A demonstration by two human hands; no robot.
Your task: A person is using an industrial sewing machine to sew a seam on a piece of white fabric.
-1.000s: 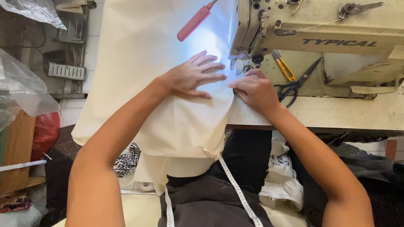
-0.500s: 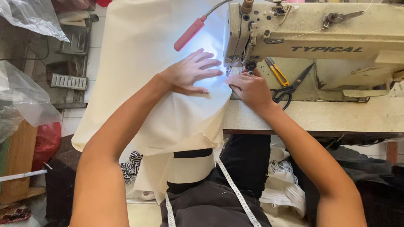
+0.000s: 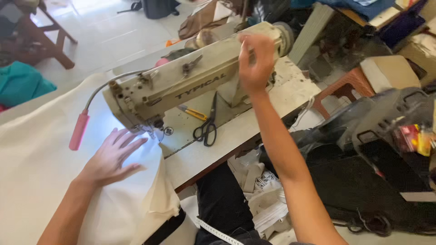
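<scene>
Left hand (image 3: 111, 156) rests flat, fingers spread, on the cream fabric (image 3: 41, 181) beside the sewing machine (image 3: 181, 88), while the right hand (image 3: 254, 63), well apart, pinches near its handwheel.

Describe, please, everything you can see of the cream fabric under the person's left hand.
The cream fabric is a large, plain, off-white sheet that looks like woven cloth. It lies spread flat over the left part of the sewing table, and its near edge hangs off the front in soft folds. Its right edge reaches the needle area of the sewing machine, where lamp light makes it glow. The left hand rests on it, palm down, fingers spread towards the needle.
</scene>
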